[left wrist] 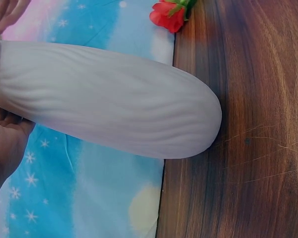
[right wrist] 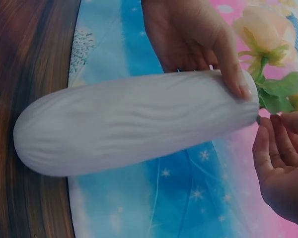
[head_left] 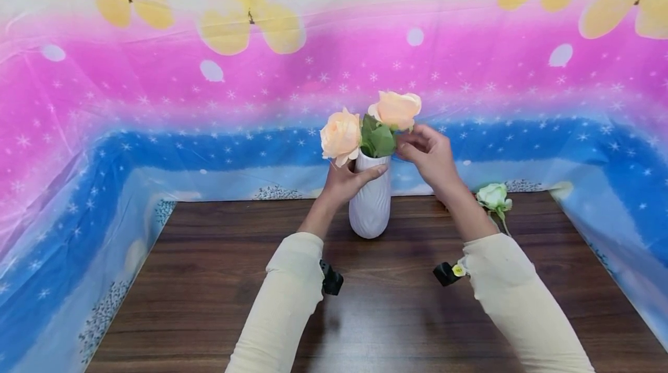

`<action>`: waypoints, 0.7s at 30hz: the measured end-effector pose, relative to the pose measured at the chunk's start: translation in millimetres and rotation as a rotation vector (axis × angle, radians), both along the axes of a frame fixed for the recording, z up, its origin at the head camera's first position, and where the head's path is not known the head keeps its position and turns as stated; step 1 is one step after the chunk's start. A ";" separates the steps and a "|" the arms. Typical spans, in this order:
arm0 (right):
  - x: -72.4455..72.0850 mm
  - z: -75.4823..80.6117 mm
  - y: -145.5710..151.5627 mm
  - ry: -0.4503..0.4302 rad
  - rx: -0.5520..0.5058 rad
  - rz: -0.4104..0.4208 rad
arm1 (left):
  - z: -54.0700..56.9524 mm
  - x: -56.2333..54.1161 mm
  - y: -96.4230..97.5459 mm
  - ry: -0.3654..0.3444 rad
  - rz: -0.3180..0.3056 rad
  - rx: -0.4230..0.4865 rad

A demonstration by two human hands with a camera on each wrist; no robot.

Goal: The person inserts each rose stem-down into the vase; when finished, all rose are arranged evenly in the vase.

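A white vase with a rippled surface stands upright near the table's back edge. My left hand grips it just below the mouth, its thumb across the front. Two peach roses with green leaves rise from the vase, one leaning left and one right. My right hand is at the right side of the mouth, under the right-hand rose. Its thumb and fingertips pinch at the leaves and stem in the right wrist view, beside the vase rim. The stems inside the vase are hidden.
A pale green-white rose lies on the table at the back right, beyond my right forearm. A red flower lies at the table's edge in the left wrist view. Patterned cloth hangs behind the dark wooden table.
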State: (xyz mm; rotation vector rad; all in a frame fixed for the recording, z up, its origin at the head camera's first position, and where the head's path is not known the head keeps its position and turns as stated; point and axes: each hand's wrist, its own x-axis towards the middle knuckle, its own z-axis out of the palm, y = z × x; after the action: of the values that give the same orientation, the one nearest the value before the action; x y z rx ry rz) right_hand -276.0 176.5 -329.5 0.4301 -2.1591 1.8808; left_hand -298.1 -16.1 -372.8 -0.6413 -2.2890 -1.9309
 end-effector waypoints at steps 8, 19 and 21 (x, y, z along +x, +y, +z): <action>16.5 -4.6 24.6 -0.031 -0.029 0.028 | 1.7 2.6 1.6 -0.088 0.054 -0.049; 42.4 -15.6 54.0 -0.049 -0.092 0.020 | 0.8 2.9 0.0 -0.119 0.061 -0.075; 46.0 -18.2 58.4 -0.045 -0.100 0.027 | 0.5 3.1 0.0 -0.137 0.067 -0.090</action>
State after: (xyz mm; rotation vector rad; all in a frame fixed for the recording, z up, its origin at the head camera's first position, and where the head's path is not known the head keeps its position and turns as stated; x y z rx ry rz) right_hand -230.0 234.9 -347.7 0.4020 -2.0858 2.0215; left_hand -295.0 -16.1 -372.2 -0.4464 -2.4564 -1.9078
